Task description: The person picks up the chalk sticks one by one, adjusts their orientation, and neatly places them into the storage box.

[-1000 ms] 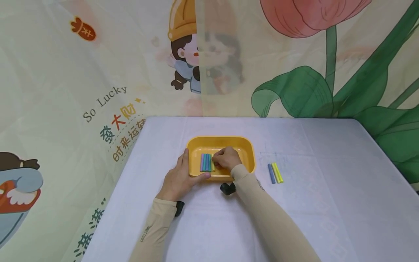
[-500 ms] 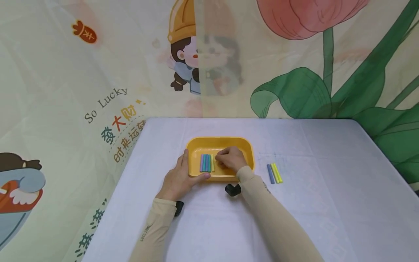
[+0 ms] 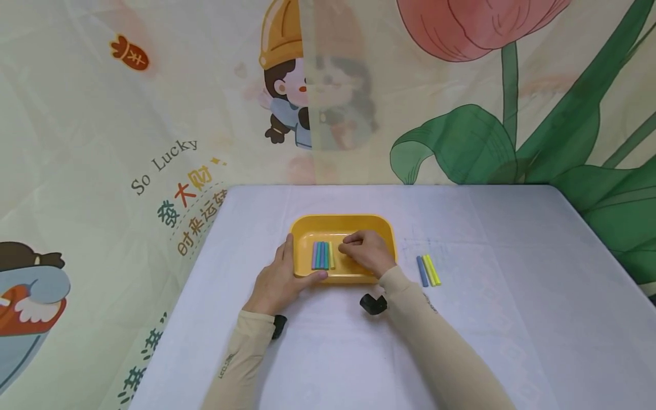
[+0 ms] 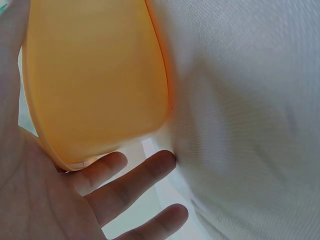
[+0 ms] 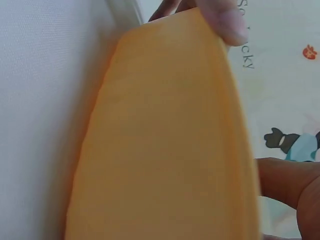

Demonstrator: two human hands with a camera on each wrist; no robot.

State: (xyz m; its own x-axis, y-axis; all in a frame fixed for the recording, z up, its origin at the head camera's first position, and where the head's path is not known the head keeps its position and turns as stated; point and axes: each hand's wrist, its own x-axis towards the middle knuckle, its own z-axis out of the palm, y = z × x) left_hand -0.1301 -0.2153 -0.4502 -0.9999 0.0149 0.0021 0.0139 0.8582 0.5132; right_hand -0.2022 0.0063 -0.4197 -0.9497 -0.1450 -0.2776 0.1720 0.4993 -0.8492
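Note:
A shallow yellow tray (image 3: 353,279) stands on the white-covered table. Inside it, on the left, coloured chalk sticks (image 3: 321,255) lie side by side: lilac, blue, teal, and a yellow chalk stick (image 3: 332,255) at the right of the row. My left hand (image 3: 277,283) holds the tray's near left corner, thumb over the front rim and fingers along the left side; in the left wrist view those fingers extend past the tray wall (image 4: 95,75). Over the tray's right half is my right hand (image 3: 370,250), fingers loosely bent, with no chalk visible in it.
Right of the tray, a blue chalk stick (image 3: 422,271) and two yellow chalk sticks (image 3: 432,270) lie on the tablecloth (image 3: 492,319). Faint smudges mark the cloth behind them. A printed backdrop (image 3: 353,165) rises at the table's far edge.
My right hand has drawn away to the right from the yellow chalk stick, which stays at the end of the row. The left hand keeps its place on the tray.

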